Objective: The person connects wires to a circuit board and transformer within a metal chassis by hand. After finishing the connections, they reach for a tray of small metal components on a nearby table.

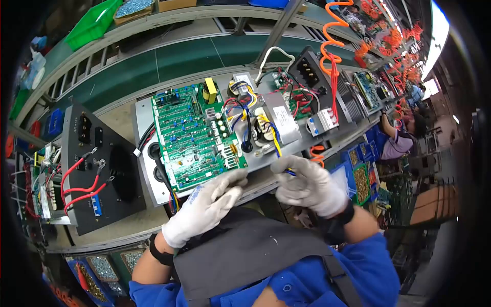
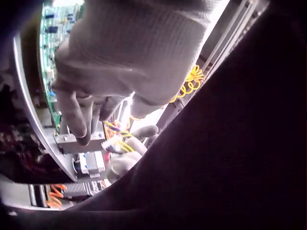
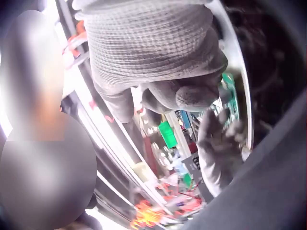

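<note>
The left hand (image 1: 204, 204) rests its straight fingers, pressed together, on the near edge of the green circuit board (image 1: 197, 135) lying on the worktop. Just beside it, the right hand (image 1: 309, 187) pinches the yellow wires (image 1: 276, 147).

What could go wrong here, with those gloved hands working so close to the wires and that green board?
1. The right hand pinches the yellow wires; a hard tug might strain them or pull a joint loose.
2. The left hand touches the near edge of the green board; the knitted glove could snag on small parts there.
3. The metal tray under the board lies at the bench's near edge, so a shove might shift it.
</note>
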{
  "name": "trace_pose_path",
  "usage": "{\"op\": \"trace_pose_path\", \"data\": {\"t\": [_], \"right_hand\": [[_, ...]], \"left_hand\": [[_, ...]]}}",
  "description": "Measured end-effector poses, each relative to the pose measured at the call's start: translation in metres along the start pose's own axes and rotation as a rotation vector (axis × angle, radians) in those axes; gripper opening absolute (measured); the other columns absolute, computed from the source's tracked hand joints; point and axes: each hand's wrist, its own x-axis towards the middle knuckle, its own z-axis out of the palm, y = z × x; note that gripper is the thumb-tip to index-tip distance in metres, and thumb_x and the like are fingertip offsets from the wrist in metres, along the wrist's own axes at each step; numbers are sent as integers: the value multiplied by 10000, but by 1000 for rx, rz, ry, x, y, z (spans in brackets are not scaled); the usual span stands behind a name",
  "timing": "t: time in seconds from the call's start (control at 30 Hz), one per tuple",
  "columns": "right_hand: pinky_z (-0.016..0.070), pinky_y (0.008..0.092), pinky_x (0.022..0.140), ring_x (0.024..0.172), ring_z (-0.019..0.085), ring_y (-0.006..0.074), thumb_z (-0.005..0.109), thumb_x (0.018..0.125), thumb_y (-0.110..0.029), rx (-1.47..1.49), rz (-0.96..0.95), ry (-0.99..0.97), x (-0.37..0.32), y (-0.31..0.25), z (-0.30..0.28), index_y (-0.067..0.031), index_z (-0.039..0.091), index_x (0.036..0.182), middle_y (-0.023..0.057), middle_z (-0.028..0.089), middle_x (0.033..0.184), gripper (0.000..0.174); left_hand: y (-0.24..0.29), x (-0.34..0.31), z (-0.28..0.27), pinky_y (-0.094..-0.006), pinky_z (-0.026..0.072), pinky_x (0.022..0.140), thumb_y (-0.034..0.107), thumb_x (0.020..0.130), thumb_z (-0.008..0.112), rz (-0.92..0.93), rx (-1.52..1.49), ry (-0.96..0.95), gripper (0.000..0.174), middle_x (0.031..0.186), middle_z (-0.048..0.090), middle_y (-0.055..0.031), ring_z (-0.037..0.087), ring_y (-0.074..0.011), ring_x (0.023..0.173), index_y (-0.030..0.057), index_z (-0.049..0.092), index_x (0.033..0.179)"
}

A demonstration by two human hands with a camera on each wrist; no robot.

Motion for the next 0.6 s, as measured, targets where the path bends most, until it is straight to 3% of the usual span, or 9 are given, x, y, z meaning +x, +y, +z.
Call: {"op": "trace_pose_path", "data": {"t": [0.03, 0.13, 0.2, 0.27, 0.37, 0.43, 0.5, 0.57, 0.6], "right_hand": [[299, 230, 463, 443, 292, 35, 482, 1005, -440, 255, -70, -80, 10, 27, -10, -63, 624, 1088, -76, 305, 578, 411], [339, 233, 482, 442, 333, 33, 460, 1009, -464, 449, -208, -328, 35, 52, -12, -65, 620, 1004, -58, 350, 605, 429], [341, 235, 480, 436, 330, 37, 458, 1008, -470, 510, -228, -291, 32, 61, -9, -67, 621, 1004, -50, 358, 608, 434], [342, 236, 476, 426, 327, 41, 455, 1004, -489, 510, -232, -367, 37, 63, -13, -70, 629, 1006, -34, 363, 611, 453], [343, 238, 476, 427, 332, 44, 453, 1003, -494, 588, -177, -365, 41, 61, -8, -75, 641, 1024, -33, 357, 608, 460], [346, 245, 480, 432, 338, 53, 464, 1001, -483, 540, -141, -478, 46, 57, -17, -92, 630, 1107, -26, 346, 634, 438], [346, 237, 486, 465, 365, 73, 476, 1000, -464, 374, -136, -200, 33, 52, -6, -77, 605, 1170, -10, 421, 686, 441], [495, 300, 632, 674, 590, 119, 482, 1018, -364, -385, -166, 252, 14, 10, 18, -17, 543, 1300, 69, 619, 968, 451], [504, 339, 734, 784, 619, 173, 496, 1012, -321, -688, -297, 292, 13, -7, 8, -20, 535, 1313, 93, 621, 1026, 427]], "left_hand": [[2, 0, -2, -295, 494, 888, 327, 1035, 450, 37, -26, -13, 503, 1209, 599, -127, 595, -174, 1039, -13, 421, 1405], [13, 1, -8, -278, 509, 825, 464, 1021, 433, -53, -152, -233, 638, 1202, 592, -104, 606, -133, 958, 4, 349, 1454], [11, 3, -4, -260, 507, 802, 481, 1015, 442, -102, -198, -276, 655, 1183, 597, -92, 605, -113, 920, 8, 345, 1458], [4, 6, 1, -219, 489, 730, 493, 1001, 476, -131, -289, -138, 646, 1072, 620, -43, 586, -72, 829, 5, 397, 1416], [2, 15, 2, -190, 465, 678, 482, 985, 525, -149, -355, -234, 607, 976, 615, 1, 565, -44, 763, 0, 455, 1347], [0, 18, 7, -193, 449, 645, 350, 953, 637, -191, -396, 6, 480, 906, 597, 7, 547, -44, 698, -18, 515, 1238], [5, 13, 8, -199, 439, 628, 224, 909, 697, -100, -443, 155, 378, 895, 594, 2, 545, -57, 696, -3, 554, 1176], [21, -2, 9, -232, 442, 607, 117, 842, 737, 45, -50, 339, 257, 868, 599, -14, 546, -79, 685, 14, 612, 1041], [35, -9, 8, -274, 442, 586, 51, 785, 742, 310, 267, 430, 170, 778, 589, -49, 553, -125, 650, 31, 639, 919]]}}
